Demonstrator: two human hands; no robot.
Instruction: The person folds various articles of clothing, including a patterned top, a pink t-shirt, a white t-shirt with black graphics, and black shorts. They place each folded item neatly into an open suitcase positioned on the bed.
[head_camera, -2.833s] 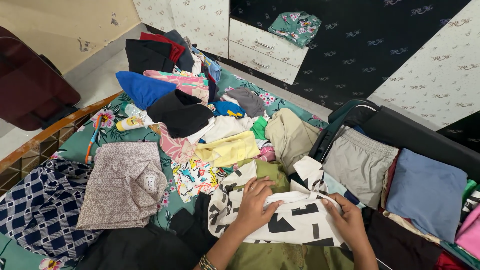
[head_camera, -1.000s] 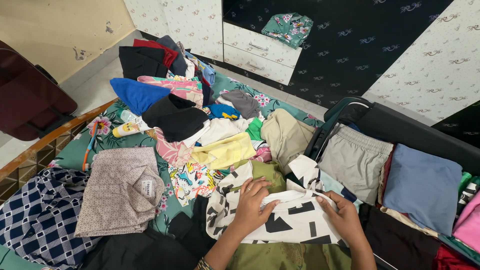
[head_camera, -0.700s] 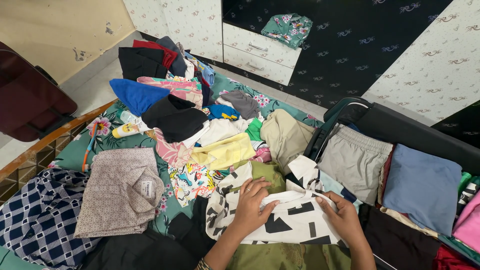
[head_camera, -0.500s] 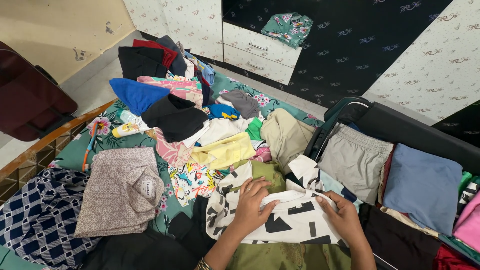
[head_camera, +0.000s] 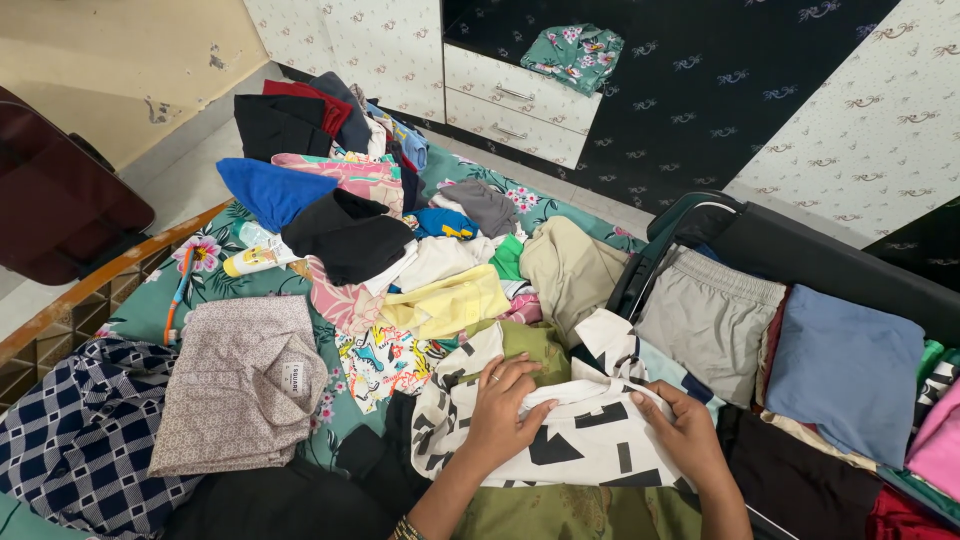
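Note:
A white garment with black geometric shapes lies on the bed right in front of me. My left hand pinches its upper edge, fingers curled into the cloth. My right hand presses flat on the garment's right side, fingertips at a fold. An olive-green cloth pokes out just above my left hand. Both forearms come in from the bottom edge.
A pile of mixed clothes covers the floral bedsheet. A folded beige patterned shirt and a navy checked shirt lie at left. An open black suitcase at right holds folded grey shorts and a blue garment.
Both hands stay on the black-and-white garment with almost no shift. The view has drifted slightly.

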